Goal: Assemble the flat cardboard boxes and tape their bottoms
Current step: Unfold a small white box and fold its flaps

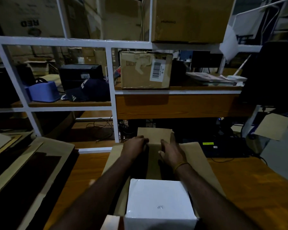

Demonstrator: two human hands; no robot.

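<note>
A brown cardboard box [154, 136] stands open on the wooden table in front of me, its side flaps spread out to left and right. My left hand [134, 147] curls over the box's far left edge, fingers bent around the cardboard. My right hand [170, 151] holds the far flap from the right, thumb on the near face and fingers behind it. A white box marked "SJP" [160, 203] sits at the near end of the cardboard, between my forearms. No tape is in view.
Flat cardboard sheets [23, 166] are stacked at the left. White shelving [112, 97] rises behind the table, holding a taped carton [145, 70], a blue container [43, 91], a dark cap [88, 90] and a black device. A keyboard [223, 148] lies at the right.
</note>
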